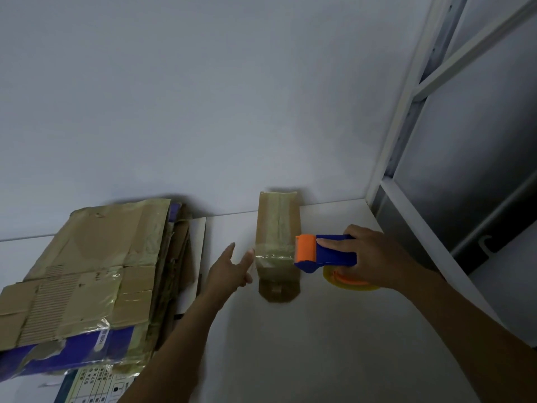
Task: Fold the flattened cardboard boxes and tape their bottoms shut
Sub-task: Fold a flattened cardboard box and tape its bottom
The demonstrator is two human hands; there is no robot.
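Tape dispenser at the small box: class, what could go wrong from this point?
1. The left hand only touches the end of the tape with straight fingers, so it may lift off the box as the right hand pulls the tape dispenser.
2. Nothing grips the box, so that pull might drag or twist it, leaving the tape crooked.

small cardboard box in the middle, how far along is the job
Done: the small cardboard box is folded, with one tape strip along its seam. In hand: the right hand holds the tape dispenser at a crosswise strip; the left hand is open beside it. Left: the stack of flattened boxes.
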